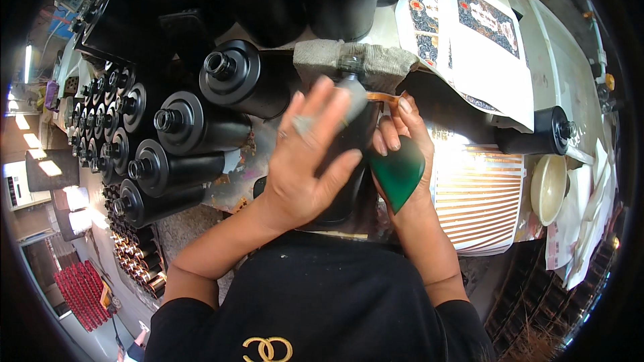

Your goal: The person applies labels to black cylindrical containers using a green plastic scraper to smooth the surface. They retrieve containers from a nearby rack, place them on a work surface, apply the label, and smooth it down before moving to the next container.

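Observation:
A black bottle (345, 154) lies in front of me, its far end toward a grey cloth-covered block (355, 64). My left hand (302, 157) is over its left side, fingers stretched and thumb apart, holding nothing I can see. Its fingertips are blurred; something pale is wrapped around one finger. A blurred grey shape (353, 97) shows beside them; I cannot tell what it is. My right hand (410, 124) pinches one end of a copper-coloured strip (381, 96) that runs to the bottle's far end. A green teardrop-shaped scraper (402, 177) is tucked in the same hand.
Several black bottles (184, 121) with threaded necks are stacked at the left. Printed sheets (483, 40) lie at the back right, above a white sheet of copper strips (476, 194). Further right are another black bottle (540, 131) and a cream bowl (549, 190).

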`<state>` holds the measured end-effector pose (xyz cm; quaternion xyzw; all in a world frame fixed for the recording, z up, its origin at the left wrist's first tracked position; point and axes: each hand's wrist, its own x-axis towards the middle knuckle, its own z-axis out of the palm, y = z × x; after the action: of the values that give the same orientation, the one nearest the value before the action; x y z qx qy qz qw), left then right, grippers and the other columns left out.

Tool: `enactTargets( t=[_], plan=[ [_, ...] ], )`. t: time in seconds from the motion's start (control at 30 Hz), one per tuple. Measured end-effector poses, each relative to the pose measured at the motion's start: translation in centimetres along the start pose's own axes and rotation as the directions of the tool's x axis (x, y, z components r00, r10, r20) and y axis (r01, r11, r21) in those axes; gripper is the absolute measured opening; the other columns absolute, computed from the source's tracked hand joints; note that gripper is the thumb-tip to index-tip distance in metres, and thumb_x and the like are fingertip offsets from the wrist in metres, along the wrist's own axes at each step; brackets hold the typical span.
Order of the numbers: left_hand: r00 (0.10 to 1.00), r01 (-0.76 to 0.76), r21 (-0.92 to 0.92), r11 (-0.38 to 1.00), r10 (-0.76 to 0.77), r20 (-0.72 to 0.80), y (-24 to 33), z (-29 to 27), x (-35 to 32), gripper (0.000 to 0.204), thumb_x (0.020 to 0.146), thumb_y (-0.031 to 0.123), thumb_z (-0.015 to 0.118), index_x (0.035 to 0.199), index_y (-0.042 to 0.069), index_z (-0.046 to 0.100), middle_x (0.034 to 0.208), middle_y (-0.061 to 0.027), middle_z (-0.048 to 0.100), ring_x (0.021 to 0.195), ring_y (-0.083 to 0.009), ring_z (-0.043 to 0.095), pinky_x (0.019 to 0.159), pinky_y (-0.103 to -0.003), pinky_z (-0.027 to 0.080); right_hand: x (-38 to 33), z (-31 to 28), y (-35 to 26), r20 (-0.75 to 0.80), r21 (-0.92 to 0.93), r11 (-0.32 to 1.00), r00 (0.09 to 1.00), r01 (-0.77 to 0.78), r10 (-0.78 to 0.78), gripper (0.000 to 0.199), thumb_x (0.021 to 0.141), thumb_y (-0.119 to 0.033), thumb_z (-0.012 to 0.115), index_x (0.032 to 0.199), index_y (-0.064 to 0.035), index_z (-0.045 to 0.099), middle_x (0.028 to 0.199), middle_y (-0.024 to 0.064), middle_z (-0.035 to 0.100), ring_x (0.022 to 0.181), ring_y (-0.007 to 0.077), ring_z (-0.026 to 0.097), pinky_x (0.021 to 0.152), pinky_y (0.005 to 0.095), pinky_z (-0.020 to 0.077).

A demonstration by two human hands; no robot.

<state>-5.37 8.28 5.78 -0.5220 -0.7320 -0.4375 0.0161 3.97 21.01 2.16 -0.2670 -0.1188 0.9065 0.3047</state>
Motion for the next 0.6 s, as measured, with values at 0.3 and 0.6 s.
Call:
enactTargets(
  t=[0.3, 0.6],
  plan=[
    [0.813, 0.471, -0.627, 0.621, -0.581, 0.035, -1.1, 1.3, 3.4, 0.061, 0.082, 0.02, 0.073, 0.128, 0.003, 0.037, 0.111, -0.012, 0.046, 0.098, -0.015, 0.049, 0.092, -0.03, 0.041, -0.1, -0.3, -0.2, 0.05, 0.032, 0.999, 0.999, 0.008, -0.01, 0.012, 0.091, -0.011, 0.055, 0.103, -0.0085, 0.056, 0.096, 0.0029, 0.061, 0.051, 0.0071, 0.042, 0.047, 0.0205, 0.0353],
    [0.838, 0.44, -0.624, 0.646, -0.545, 0.026, -1.4, 1.5, 3.1, 0.064, 0.079, 0.018, 0.075, 0.129, 0.004, 0.037, 0.114, -0.0111, 0.045, 0.108, -0.0165, 0.043, 0.091, -0.031, 0.041, -0.1, -0.4, -0.2, 0.046, 0.045, 0.999, 0.999, 0.01, -0.012, 0.012, 0.091, -0.011, 0.055, 0.103, -0.0085, 0.056, 0.093, 0.0028, 0.06, 0.051, 0.0068, 0.042, 0.047, 0.0206, 0.0354]
  ],
)
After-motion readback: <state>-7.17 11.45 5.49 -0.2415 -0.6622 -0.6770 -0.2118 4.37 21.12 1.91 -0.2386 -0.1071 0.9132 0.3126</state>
